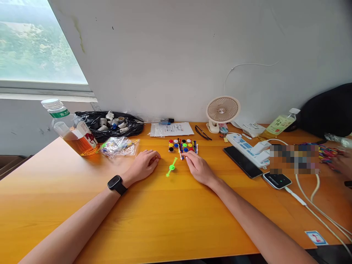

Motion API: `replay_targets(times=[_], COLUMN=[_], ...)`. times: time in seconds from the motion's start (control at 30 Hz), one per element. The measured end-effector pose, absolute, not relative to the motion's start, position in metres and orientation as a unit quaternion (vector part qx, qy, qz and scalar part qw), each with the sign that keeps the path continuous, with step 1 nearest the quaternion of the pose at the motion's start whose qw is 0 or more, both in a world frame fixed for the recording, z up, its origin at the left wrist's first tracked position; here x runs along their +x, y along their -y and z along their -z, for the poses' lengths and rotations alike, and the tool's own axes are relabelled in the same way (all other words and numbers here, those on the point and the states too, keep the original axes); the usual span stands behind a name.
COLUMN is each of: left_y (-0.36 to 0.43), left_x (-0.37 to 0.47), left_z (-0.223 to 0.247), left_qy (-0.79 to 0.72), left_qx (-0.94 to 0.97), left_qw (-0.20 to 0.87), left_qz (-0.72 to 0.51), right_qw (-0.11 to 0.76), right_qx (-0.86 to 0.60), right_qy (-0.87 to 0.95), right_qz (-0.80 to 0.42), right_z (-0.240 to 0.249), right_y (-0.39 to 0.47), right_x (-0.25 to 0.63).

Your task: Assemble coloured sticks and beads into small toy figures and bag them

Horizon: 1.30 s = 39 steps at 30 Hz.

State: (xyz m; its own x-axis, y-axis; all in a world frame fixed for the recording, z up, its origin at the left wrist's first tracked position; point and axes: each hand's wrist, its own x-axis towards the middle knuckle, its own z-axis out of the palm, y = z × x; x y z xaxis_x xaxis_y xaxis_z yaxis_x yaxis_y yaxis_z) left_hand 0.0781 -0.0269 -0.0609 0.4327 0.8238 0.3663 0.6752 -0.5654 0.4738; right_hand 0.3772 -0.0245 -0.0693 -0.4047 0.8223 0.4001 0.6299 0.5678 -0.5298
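Note:
My left hand (144,165) rests on the wooden table with its fingers curled in; nothing shows in them. Opposite it, my right hand (200,168) is closed, fingertips beside the lower end of a white arrow-like stick (180,151). Whether it holds anything is hidden. Between both hands, apart from them, lies a bright green spinner (172,167), a round hub with a slim arrow bar, slightly blurred. Just beyond are small round pieces in rows, among them a yellow piece (171,145) and a green piece (185,145), with several coloured sticks (195,146) alongside.
Left stand a tilted bottle of amber drink (79,139), a clear plastic packet (119,146) and a black bag (82,126) of rubbish. Behind are a paper sheet (176,129) and a fan (222,110). Right lie a phone (242,162), a power strip (244,146), cables and another person's hand (343,165).

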Motion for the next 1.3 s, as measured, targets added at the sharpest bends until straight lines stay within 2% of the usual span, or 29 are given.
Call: replay_targets(times=[0.3,0.53,0.73,0.9,1.07,1.3], left_y=[0.0266,0.0269,0.0265,0.0267,0.0269,0.0271], left_x=[0.0785,0.0794,0.0788,0.0793,0.08,0.0795], left_z=[0.0613,0.0602,0.0604,0.0604,0.0602,0.0599], left_qy=[-0.448,-0.449,-0.449,-0.45,-0.455,-0.451], left_qx=[0.838,0.837,0.836,0.836,0.834,0.836], left_qw=[0.127,0.126,0.13,0.127,0.133,0.134], left_qz=[-0.285,-0.286,-0.286,-0.286,-0.283,-0.281], right_qw=[0.316,0.347,0.285,0.309,0.278,0.318], right_qx=[-0.444,-0.452,-0.466,-0.458,-0.464,-0.459], right_qy=[0.826,0.808,0.831,0.824,0.834,0.819], right_qz=[-0.14,-0.147,-0.105,-0.124,-0.107,-0.131], right_z=[0.0743,0.0728,0.0743,0.0747,0.0742,0.0724], right_y=[0.0202,0.0204,0.0203,0.0196,0.0195,0.0202], right_x=[0.3797,0.3789,0.3786,0.379,0.3786,0.378])
